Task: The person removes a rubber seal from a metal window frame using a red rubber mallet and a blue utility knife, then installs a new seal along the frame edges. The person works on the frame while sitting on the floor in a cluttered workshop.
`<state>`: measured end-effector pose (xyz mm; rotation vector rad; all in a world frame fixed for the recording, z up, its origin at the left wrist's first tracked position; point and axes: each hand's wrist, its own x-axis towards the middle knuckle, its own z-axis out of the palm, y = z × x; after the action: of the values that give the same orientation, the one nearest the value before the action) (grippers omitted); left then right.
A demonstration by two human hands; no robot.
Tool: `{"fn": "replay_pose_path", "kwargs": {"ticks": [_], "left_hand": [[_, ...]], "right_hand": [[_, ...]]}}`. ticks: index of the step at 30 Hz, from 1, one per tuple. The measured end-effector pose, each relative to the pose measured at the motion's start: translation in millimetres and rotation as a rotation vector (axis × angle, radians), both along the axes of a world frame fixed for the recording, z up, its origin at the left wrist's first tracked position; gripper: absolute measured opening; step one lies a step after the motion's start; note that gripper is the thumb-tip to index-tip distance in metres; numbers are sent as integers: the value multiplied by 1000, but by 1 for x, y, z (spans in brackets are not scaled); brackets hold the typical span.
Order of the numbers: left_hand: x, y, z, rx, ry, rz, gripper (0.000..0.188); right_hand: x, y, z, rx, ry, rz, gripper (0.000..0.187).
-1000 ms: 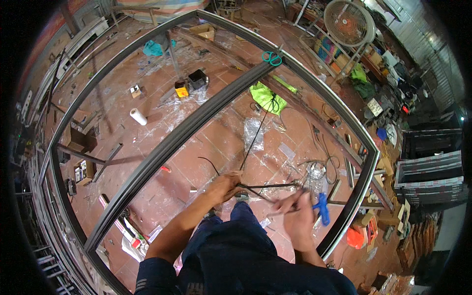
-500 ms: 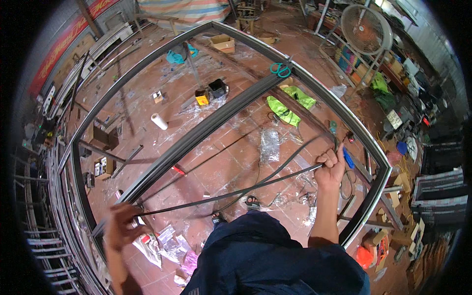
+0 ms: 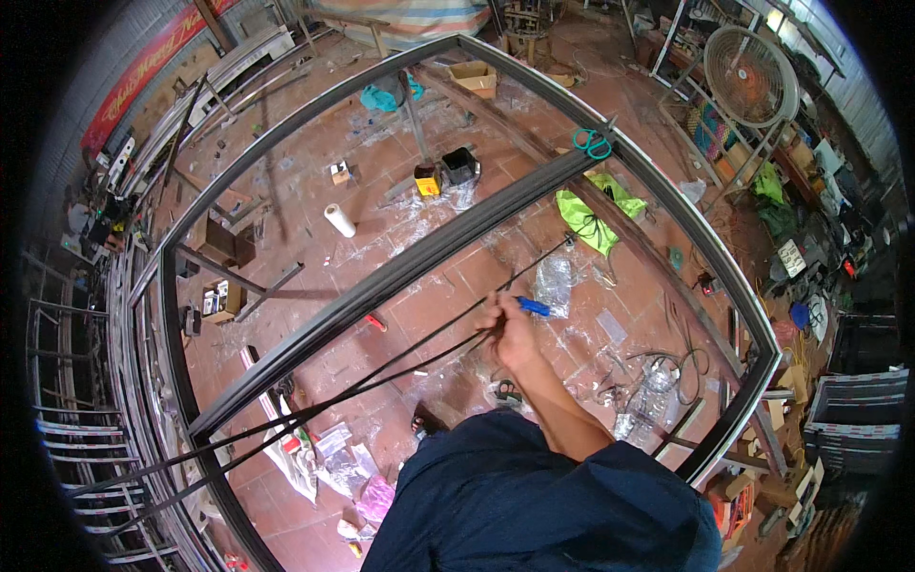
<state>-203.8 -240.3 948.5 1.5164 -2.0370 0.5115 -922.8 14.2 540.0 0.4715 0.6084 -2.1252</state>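
My right hand [image 3: 507,334] is closed around thin black rubber strips [image 3: 396,367], in front of my body. A blue-handled tool [image 3: 532,306] sticks out from the same hand; its working end is hidden. From this hand the strips stretch left and cross over the side of the big dark frame [image 3: 203,477]. One length also runs from the hand toward the far right, near the lime-green cloth [image 3: 591,221]. My left hand is out of view. The frame's crossbar [image 3: 400,253] slants beyond my right hand. Teal-handled scissors [image 3: 593,143] rest at the crossbar's far end.
Brown support bars [image 3: 496,119] lie under the frame. On the tiled floor are a white roll [image 3: 339,220], a yellow box [image 3: 427,180], a red-handled tool [image 3: 376,322] and plastic film [image 3: 553,284]. A fan [image 3: 750,76] stands far right; stacked metal profiles [image 3: 105,362] line the left.
My right hand has moved left from the frame's right side, carrying the strips and blue-handled tool. My left hand has gone out of view at the left, and the strips now extend farther that way.
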Motion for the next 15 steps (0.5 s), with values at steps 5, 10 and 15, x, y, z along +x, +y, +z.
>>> {"fn": "replay_pose_path", "kwargs": {"ticks": [5,10,15], "left_hand": [[-58,-8,-128,211,121,-31,23],[-35,-42,-143,221,158,-16,23],[29,-97,-137,184,210,-4,26]], "right_hand": [[66,-53,70,-20,112,184,22],[46,-91,39,-44,201,-88,29],[-86,-61,-91,259,29,-391,25]]}}
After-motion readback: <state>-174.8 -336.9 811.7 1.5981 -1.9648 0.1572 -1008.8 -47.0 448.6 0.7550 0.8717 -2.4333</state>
